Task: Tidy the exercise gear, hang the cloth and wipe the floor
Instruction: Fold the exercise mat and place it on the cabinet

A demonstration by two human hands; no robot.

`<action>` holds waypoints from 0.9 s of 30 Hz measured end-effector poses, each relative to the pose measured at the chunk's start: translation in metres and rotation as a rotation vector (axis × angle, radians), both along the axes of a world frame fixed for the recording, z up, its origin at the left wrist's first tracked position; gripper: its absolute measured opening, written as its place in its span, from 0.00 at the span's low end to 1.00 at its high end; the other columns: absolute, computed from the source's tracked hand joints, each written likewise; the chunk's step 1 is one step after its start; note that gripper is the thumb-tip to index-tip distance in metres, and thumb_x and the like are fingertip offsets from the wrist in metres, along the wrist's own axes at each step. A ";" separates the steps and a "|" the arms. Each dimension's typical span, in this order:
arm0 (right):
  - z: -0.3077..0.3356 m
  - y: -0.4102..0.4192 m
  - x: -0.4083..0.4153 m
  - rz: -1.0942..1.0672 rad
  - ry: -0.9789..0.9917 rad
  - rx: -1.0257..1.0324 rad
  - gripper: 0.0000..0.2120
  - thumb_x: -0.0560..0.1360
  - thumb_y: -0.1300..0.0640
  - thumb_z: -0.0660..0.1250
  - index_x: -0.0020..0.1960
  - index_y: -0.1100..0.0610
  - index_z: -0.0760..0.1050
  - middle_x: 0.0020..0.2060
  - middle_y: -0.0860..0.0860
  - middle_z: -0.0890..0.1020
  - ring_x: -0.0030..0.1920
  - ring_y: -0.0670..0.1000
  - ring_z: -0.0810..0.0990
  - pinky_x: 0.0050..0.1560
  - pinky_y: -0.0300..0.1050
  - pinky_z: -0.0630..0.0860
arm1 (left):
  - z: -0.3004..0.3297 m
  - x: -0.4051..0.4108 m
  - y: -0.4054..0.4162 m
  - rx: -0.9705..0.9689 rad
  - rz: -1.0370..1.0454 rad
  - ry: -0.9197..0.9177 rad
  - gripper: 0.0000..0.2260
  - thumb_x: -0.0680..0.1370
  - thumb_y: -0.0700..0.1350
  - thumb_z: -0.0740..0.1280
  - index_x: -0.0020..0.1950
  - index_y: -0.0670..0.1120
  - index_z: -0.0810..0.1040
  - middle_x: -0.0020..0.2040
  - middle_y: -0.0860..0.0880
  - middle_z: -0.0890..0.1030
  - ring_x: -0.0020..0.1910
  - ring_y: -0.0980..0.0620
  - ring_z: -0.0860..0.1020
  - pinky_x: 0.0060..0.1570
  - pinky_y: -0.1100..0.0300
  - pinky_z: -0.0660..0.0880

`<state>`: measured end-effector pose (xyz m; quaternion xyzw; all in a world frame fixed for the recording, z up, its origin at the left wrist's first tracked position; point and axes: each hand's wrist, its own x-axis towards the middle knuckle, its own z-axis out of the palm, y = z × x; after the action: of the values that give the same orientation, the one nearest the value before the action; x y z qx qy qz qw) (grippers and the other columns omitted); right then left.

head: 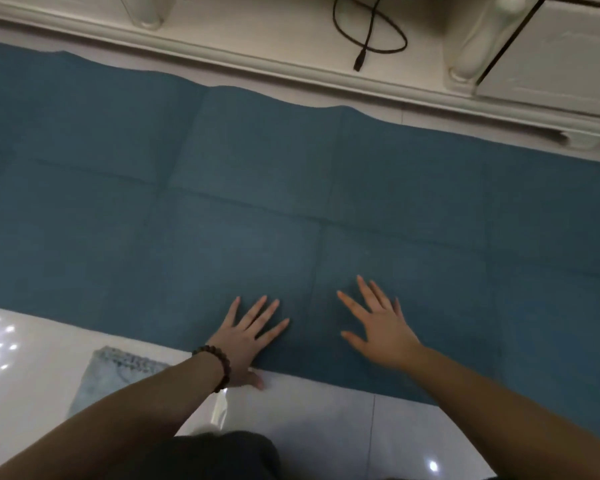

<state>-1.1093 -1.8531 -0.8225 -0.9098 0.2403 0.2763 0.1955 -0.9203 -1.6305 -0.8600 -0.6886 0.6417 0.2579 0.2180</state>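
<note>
Blue mat (291, 188) spread flat on glossy floor (326, 420), under both palms. Left hand (246, 336) flat, fingers splayed, thumb off near edge. Right hand (378, 323) flat, splayed, gripping nothing. Cloth (118, 372) just left of left wrist. Risks: mat sliding on slick tile under push (creases already ridged beyond fingertips), bunching; crooked fold.

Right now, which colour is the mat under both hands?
The mat is dark teal blue with fold creases, seen in the head view.

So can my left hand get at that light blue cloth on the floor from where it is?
Probably yes. The left hand lies flat on the mat's near edge; the cloth lies on bare floor beside that forearm, nothing between.
</note>
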 end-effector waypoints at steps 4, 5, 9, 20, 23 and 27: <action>-0.011 0.007 0.000 -0.039 0.071 0.051 0.35 0.75 0.34 0.56 0.75 0.37 0.41 0.75 0.48 0.31 0.75 0.53 0.33 0.71 0.70 0.46 | -0.010 0.003 0.013 -0.158 0.054 0.025 0.40 0.72 0.70 0.49 0.79 0.51 0.48 0.78 0.41 0.52 0.77 0.39 0.46 0.65 0.27 0.53; -0.011 0.010 -0.001 -0.029 0.087 0.046 0.36 0.75 0.32 0.55 0.75 0.37 0.40 0.75 0.48 0.31 0.75 0.53 0.32 0.70 0.71 0.46 | -0.012 0.001 0.015 -0.200 0.053 0.028 0.36 0.73 0.67 0.49 0.77 0.50 0.57 0.76 0.41 0.60 0.75 0.38 0.53 0.62 0.27 0.59; -0.006 0.020 0.002 -0.015 0.099 0.051 0.43 0.66 0.23 0.50 0.76 0.37 0.41 0.75 0.48 0.32 0.75 0.54 0.33 0.70 0.71 0.46 | -0.012 -0.004 0.012 -0.443 0.101 0.027 0.24 0.80 0.57 0.48 0.58 0.50 0.82 0.62 0.46 0.80 0.64 0.43 0.76 0.55 0.38 0.75; 0.070 0.003 0.061 -0.015 -0.075 0.233 0.15 0.77 0.50 0.64 0.62 0.52 0.72 0.58 0.53 0.78 0.59 0.54 0.76 0.54 0.43 0.72 | 0.073 0.031 -0.061 -0.973 0.306 -0.122 0.14 0.77 0.50 0.57 0.38 0.46 0.77 0.29 0.48 0.76 0.24 0.45 0.75 0.22 0.60 0.66; 0.102 -0.012 0.081 0.028 -0.172 -0.113 0.08 0.78 0.58 0.58 0.56 0.53 0.70 0.48 0.55 0.79 0.47 0.58 0.78 0.40 0.47 0.70 | 0.101 0.055 -0.095 -1.055 0.283 -0.155 0.13 0.78 0.50 0.58 0.37 0.46 0.75 0.29 0.48 0.75 0.24 0.45 0.75 0.23 0.60 0.64; 0.129 -0.040 0.110 0.032 -0.273 -0.407 0.13 0.77 0.64 0.57 0.60 0.54 0.65 0.47 0.53 0.77 0.40 0.54 0.75 0.35 0.46 0.66 | 0.136 0.096 -0.143 -1.091 0.214 -0.163 0.14 0.77 0.50 0.58 0.39 0.45 0.76 0.28 0.47 0.75 0.23 0.45 0.75 0.24 0.62 0.60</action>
<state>-0.9990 -1.8936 -0.6935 -0.9631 0.2477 0.0998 0.0346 -0.8244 -1.7734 -0.7241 -0.7806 0.5897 -0.1447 -0.1484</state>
